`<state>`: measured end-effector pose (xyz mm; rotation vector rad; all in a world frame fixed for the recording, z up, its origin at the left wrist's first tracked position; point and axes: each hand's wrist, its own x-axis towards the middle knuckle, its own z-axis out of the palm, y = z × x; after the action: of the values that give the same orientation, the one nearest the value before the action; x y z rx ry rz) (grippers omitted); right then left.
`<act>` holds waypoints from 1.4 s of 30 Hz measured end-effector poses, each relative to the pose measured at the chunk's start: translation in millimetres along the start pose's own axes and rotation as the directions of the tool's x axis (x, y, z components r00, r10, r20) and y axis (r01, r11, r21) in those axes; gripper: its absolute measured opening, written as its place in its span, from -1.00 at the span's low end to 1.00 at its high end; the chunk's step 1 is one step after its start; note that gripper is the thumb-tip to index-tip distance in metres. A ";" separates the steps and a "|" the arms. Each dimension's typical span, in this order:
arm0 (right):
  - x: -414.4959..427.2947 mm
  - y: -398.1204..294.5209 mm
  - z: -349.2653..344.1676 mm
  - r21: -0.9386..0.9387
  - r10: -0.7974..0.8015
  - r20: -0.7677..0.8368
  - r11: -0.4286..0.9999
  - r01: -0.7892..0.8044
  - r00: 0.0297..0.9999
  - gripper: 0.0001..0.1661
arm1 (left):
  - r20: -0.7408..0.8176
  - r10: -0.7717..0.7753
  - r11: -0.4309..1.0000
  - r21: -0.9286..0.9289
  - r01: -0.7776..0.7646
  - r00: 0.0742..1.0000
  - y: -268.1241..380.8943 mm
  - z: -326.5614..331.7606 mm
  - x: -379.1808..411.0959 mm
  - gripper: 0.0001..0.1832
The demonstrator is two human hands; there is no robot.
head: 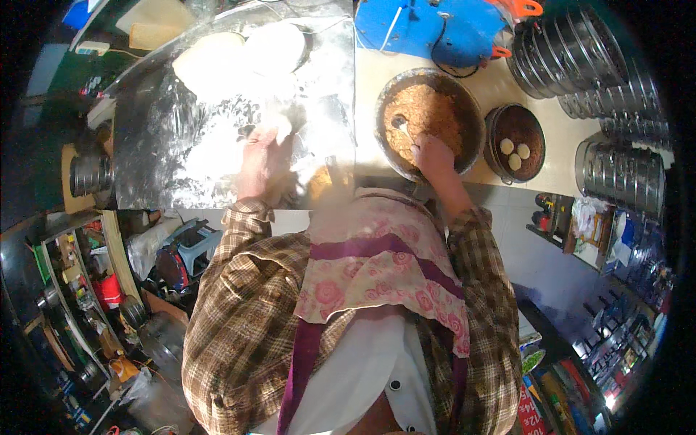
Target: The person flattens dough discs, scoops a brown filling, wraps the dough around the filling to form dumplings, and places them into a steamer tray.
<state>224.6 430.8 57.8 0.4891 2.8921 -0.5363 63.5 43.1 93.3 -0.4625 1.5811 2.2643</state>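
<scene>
Over the floured metal worktop, my left hand (261, 149) holds a small pale piece of dough (281, 128), partly washed out by glare. My right hand (433, 156) grips a spoon (402, 124) whose bowl rests in the brown crumbly filling (416, 106). That filling lies in a large round metal bowl (477, 125). To its right, a round steamer basket (541, 147) holds several pale round buns (515, 161). Large pale dough masses (274, 49) lie at the back of the worktop, overexposed by sunlight.
Stacked metal steamers (571, 51) stand at the back right, with another stack (620, 174) nearer. A blue plastic covering (435, 24) with orange handles lies behind the bowl. Something yellowish (322, 182) is at the worktop's front edge. A blue-grey stool (196, 244) stands below left.
</scene>
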 end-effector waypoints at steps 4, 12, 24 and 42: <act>7.2 -10.5 -8.1 0.019 -0.088 -0.079 0.996 0.090 0.993 -0.80 | 0.334 -0.173 0.966 -0.127 0.226 0.926 -15.7 64.6 -46.2 -0.79; -23.4 10.1 -61.8 0.274 -0.121 -0.140 0.949 0.156 0.983 -0.83 | 0.492 -0.346 0.859 -0.178 0.481 0.799 -79.8 118.5 -61.3 -0.74; -34.9 14.0 -31.3 0.136 -0.338 -0.043 0.930 0.341 0.940 -0.83 | 0.263 -0.389 0.881 0.387 0.273 0.883 -70.4 161.6 -85.2 -0.75; -36.5 4.4 -54.6 0.369 -0.351 0.157 0.888 0.274 0.923 -0.81 | 0.302 -0.421 0.871 0.397 0.289 0.855 -80.1 155.2 -79.1 -0.70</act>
<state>255.0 444.6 114.5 -0.0137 2.6785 -1.0800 159.1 208.1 113.0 -0.1870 1.4876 1.6339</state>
